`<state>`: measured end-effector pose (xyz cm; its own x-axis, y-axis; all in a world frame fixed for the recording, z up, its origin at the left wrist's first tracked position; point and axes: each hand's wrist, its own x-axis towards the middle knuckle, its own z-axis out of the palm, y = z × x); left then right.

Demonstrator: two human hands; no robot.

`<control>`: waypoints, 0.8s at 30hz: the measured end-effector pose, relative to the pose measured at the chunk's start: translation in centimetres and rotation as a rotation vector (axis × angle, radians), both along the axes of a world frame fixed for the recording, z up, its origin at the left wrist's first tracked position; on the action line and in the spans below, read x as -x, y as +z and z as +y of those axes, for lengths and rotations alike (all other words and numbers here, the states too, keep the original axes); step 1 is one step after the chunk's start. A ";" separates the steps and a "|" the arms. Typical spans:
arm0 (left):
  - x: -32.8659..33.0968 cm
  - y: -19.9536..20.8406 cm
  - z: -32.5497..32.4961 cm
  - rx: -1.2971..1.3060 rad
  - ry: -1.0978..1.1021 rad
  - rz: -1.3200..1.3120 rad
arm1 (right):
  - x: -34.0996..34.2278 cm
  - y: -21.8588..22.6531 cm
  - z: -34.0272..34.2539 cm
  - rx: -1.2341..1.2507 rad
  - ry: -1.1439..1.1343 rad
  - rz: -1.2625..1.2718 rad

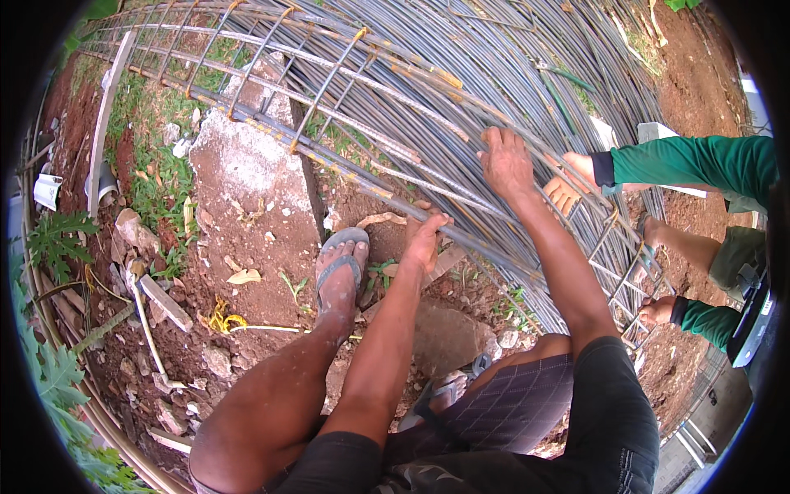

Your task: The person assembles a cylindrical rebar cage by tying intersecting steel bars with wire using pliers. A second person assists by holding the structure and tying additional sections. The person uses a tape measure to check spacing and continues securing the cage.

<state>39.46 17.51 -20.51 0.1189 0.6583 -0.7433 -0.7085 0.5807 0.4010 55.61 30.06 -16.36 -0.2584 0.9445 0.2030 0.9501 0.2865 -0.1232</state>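
Observation:
A long cage of steel reinforcing bars point(329, 107) with square ties lies across the ground from upper left to right. My left hand point(428, 239) grips the lowest bar of the cage, just beside my foot in a grey sandal point(339, 272). My right hand point(506, 160) is closed over an upper bar further right. A co-worker in green sleeves has one hand point(568, 185) on the cage near my right hand and another hand point(658, 311) lower on the cage's ties.
A big stack of grey steel rods point(510, 58) lies behind the cage. A concrete slab point(247, 165) and loose stones point(164, 300) sit on red soil. Leafy plants point(58, 239) and a curved pipe line the left edge.

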 end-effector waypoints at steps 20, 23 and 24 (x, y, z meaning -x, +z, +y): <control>1.8 0.3 2.9 -0.118 -0.005 0.070 | 1.5 2.2 2.4 0.169 -0.032 0.060; 1.8 0.3 3.4 -0.130 0.000 0.067 | 1.4 1.5 3.6 0.074 -0.026 0.000; 1.6 0.5 3.3 -0.138 0.007 0.060 | 1.0 1.5 3.6 0.103 -0.030 0.011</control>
